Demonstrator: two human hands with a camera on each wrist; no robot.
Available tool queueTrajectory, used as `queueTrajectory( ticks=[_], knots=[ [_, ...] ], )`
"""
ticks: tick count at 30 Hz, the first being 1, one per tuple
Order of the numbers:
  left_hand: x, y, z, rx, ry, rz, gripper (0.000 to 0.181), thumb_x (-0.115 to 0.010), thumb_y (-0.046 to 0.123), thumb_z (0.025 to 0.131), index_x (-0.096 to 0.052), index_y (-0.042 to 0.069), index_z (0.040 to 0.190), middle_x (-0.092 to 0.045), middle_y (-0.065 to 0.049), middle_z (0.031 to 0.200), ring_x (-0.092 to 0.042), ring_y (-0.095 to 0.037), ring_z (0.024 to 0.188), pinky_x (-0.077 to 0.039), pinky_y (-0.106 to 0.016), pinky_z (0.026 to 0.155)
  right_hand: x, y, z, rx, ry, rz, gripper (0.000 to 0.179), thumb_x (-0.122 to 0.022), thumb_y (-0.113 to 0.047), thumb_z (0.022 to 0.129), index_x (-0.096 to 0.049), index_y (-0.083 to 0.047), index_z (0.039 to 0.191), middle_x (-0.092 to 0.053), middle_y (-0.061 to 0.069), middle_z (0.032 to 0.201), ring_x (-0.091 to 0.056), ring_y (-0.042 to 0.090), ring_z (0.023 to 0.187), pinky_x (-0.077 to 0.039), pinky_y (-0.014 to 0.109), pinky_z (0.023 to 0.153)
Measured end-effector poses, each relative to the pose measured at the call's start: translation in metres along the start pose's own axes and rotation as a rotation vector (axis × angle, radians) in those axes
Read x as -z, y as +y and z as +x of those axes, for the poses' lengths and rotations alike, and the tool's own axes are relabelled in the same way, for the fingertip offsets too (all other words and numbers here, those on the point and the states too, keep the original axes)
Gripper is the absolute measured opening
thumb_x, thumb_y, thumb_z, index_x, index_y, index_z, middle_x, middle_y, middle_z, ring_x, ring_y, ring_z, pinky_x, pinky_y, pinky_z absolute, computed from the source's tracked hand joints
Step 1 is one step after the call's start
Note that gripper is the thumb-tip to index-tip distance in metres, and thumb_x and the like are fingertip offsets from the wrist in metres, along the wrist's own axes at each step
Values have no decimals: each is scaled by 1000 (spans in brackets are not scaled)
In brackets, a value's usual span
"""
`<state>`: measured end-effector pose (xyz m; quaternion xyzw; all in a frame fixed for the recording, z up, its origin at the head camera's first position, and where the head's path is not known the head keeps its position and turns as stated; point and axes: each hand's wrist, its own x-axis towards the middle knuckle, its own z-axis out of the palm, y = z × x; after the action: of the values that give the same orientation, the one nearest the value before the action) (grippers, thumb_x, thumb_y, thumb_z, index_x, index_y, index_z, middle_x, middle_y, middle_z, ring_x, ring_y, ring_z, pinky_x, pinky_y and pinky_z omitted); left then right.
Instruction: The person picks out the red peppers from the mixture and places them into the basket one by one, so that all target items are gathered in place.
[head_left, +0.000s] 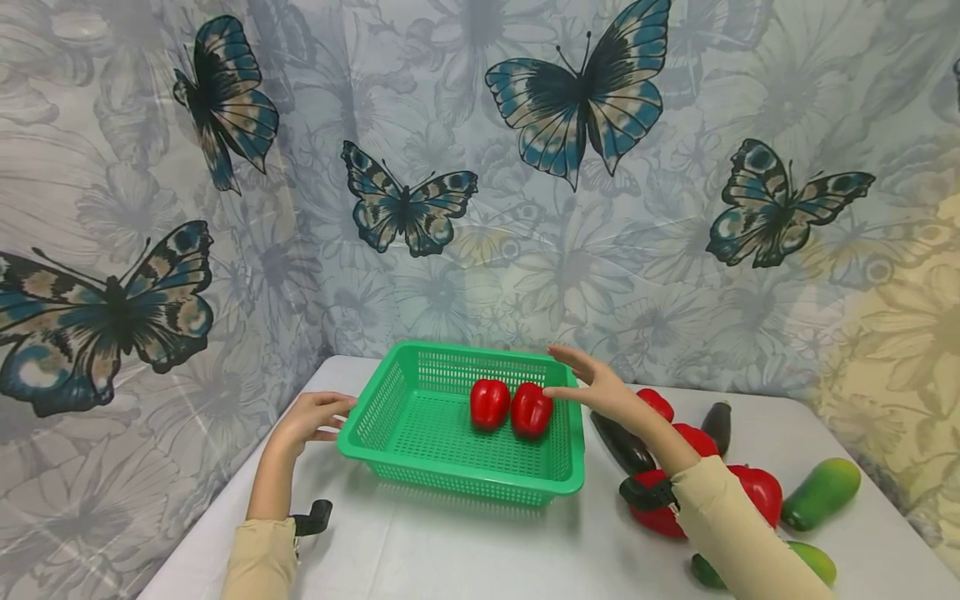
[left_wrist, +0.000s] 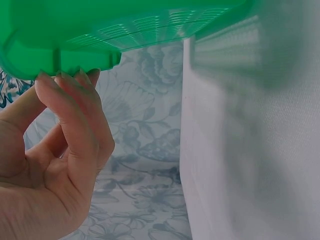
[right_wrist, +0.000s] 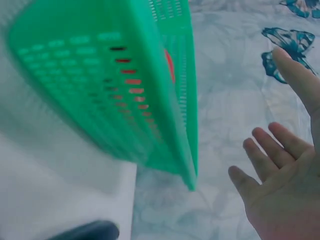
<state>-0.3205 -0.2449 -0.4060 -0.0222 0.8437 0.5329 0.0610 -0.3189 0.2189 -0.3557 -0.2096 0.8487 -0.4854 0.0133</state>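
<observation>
A green plastic basket (head_left: 442, 479) with slatted sides stands on the white table, two red bell peppers (head_left: 489, 405) lying in its right half. At its left end is my left hand (head_left: 307, 419), fingers bent loosely and fingertips at the rim; in the left wrist view the fingertips (left_wrist: 45, 80) meet the underside of the rim. My right hand (head_left: 600, 390) hovers by the right rim, thumb and fingers spread, holding nothing. The right wrist view shows that hand (right_wrist: 285, 185) apart from the basket's side (right_wrist: 75, 75).
Right of the basket, partly behind my right forearm, lie more red bell peppers (head_left: 759, 493), a long dark eggplant (head_left: 624, 442), a smaller eggplant (head_left: 717, 427) and green-yellow oblong produce (head_left: 821, 493). A butterfly-patterned curtain (head_left: 442, 292) stands behind the white table (head_left: 450, 550).
</observation>
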Motion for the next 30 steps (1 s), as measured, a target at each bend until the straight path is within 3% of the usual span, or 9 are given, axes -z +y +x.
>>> queueTrajectory(
  ticks=[7,12,19,25,27,30],
  knots=[
    [0,0,1,-2,4,5,47,-64,34,95,-62,-2,125,-70,-4,97,-66,-11,80,-60,-31,71,19,14,-26,-15,16,6,76,-74,-32,87,-34,-19,152,-35,7,157,-25,36,148,-23,59,119],
    [1,-1,1,-4,1,3,48,-64,36,94,-62,-1,125,-70,-3,97,-65,-12,80,-60,-31,71,34,26,-44,10,22,-41,75,-71,-28,90,-33,-15,152,-35,10,157,-28,35,147,-24,54,118],
    [1,0,1,-1,2,-7,47,-65,35,94,-63,-2,124,-70,-3,96,-66,-12,80,-60,-30,71,53,31,-73,-63,7,-96,72,-68,-31,92,-32,-20,153,-34,13,156,-28,46,143,-34,70,106],
    [0,0,1,-1,3,-10,47,-65,35,94,-63,-2,125,-70,-3,97,-66,-13,81,-60,-30,71,65,35,-97,-62,38,-155,73,-69,-27,91,-32,-14,152,-37,20,153,-31,50,139,-38,71,102],
    [0,0,1,-2,4,-9,47,-65,34,94,-63,-1,124,-70,-3,97,-66,-12,81,-60,-30,71,69,37,-105,-66,41,-155,71,-68,-25,91,-33,-13,152,-38,20,152,-32,44,140,-43,64,102],
    [0,0,1,-2,6,-9,47,-65,34,94,-63,-2,124,-70,-3,96,-66,-12,80,-60,-30,71,77,43,-116,-93,47,-179,70,-68,-27,92,-33,-17,152,-39,18,151,-39,10,138,-53,38,99]
  ],
)
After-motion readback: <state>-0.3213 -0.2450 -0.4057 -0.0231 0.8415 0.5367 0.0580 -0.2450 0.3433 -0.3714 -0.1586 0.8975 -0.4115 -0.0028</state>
